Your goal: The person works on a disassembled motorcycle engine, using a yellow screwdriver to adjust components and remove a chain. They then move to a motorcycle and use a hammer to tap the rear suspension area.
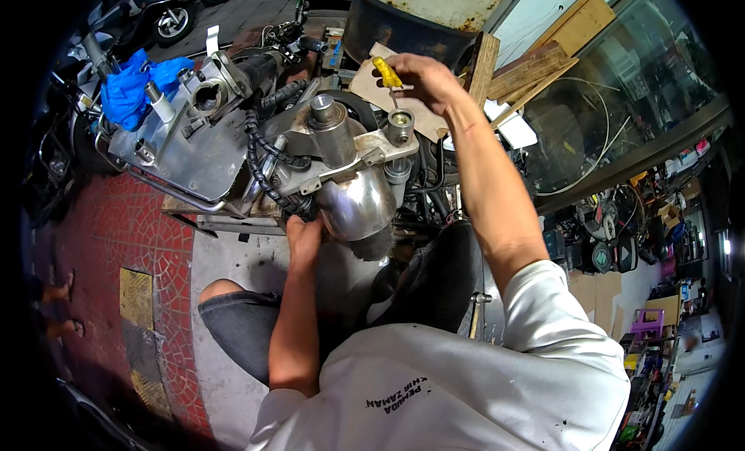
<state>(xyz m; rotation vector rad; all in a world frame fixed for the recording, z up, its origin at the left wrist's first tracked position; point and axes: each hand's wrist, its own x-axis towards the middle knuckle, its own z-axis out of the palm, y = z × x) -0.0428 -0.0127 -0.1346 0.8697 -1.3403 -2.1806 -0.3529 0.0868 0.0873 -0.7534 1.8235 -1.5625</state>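
Observation:
My right hand is closed round the yellow handle of a screwdriver. The shaft points down into the round open top of a metal fork tube. That tube is clamped at the right end of a silver metal bracket. A thick metal post rises from the bracket. Beneath it sits a shiny rounded metal shell. My left hand is curled in low beside the shell, against a black wrapped cable bundle; its fingertips are hidden, and what they grip does not show.
Left of the bracket is a flat metal plate with a tubular edge, bearing a blue plastic bag. A rusty drum stands behind. Wooden planks lean at the right beside a glass panel. A tool with a wooden handle lies near my leg.

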